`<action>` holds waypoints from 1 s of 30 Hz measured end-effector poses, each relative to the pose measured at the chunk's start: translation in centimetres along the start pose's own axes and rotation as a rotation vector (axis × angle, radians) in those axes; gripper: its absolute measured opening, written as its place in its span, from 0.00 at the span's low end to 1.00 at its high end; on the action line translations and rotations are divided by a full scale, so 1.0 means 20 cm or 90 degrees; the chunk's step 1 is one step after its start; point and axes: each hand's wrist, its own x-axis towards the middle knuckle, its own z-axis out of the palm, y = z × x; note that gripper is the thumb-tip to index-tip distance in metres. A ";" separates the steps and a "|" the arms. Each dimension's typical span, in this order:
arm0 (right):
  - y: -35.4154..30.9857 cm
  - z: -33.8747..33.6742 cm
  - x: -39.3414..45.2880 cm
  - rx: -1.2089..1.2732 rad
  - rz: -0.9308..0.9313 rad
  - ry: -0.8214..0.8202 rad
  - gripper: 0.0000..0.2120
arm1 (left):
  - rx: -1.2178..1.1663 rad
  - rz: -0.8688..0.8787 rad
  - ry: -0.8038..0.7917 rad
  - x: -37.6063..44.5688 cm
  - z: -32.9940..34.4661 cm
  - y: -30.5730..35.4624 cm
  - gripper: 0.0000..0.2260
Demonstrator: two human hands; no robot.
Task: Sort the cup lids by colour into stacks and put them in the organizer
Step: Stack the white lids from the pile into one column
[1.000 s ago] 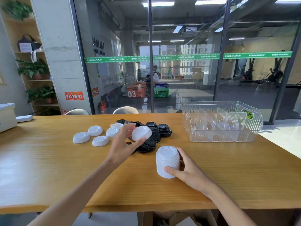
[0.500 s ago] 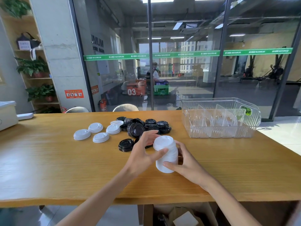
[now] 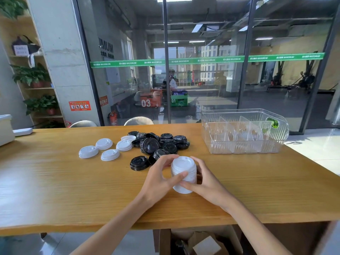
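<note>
Both hands wrap the white stack [image 3: 184, 174] near the front middle of the table [image 3: 55, 181]. The left hand [image 3: 160, 178] curls round its left side, thumb pressed across the front and fingertips up at the rim. The right hand [image 3: 206, 181] cups the right side, thumb low on the front. The stack stands upright, its long axis vertical, resting on the table between the two palms.

Loose white lids [image 3: 110, 148] lie at about ten o'clock from the stack, well apart from it, so the left hand is the nearer one to fetch them. The black lids [image 3: 161, 143] sit in a heap at about eleven to twelve o'clock, the closest one just beside the left fingers. The clear organizer [image 3: 244, 150] stands at about one to two o'clock, nearer the right hand, with its divided slots showing nothing in them.

My guess: the stack is being squared up, and several white lids remain to be added before it goes into a slot.
</note>
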 end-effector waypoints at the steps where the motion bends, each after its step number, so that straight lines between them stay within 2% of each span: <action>1: 0.00 0.00 0.00 0.000 0.000 -0.001 0.49 | -0.006 -0.002 0.002 0.00 0.00 0.00 0.24; 5: 0.00 0.00 0.00 0.002 -0.005 0.005 0.46 | -0.031 -0.014 -0.002 -0.01 0.00 0.01 0.24; 8: 0.02 -0.01 0.00 0.008 -0.006 -0.021 0.40 | -0.039 -0.026 -0.009 -0.01 -0.01 0.01 0.24; 12: 0.00 -0.03 0.04 0.163 0.045 -0.001 0.30 | -0.048 -0.044 -0.029 -0.01 -0.01 0.00 0.25; 14: -0.01 -0.03 0.03 0.176 0.051 0.002 0.24 | -0.059 -0.056 -0.040 -0.01 -0.01 0.00 0.24; 20: -0.02 -0.01 0.02 0.116 0.079 -0.016 0.22 | -0.122 -0.081 -0.031 0.01 -0.01 -0.02 0.15; 26: -0.04 0.00 0.01 0.093 0.088 -0.010 0.18 | -0.137 -0.083 -0.044 0.02 -0.01 -0.04 0.15; 30: -0.04 0.00 0.02 0.089 0.078 -0.016 0.21 | -0.147 -0.096 -0.056 0.02 -0.01 -0.06 0.16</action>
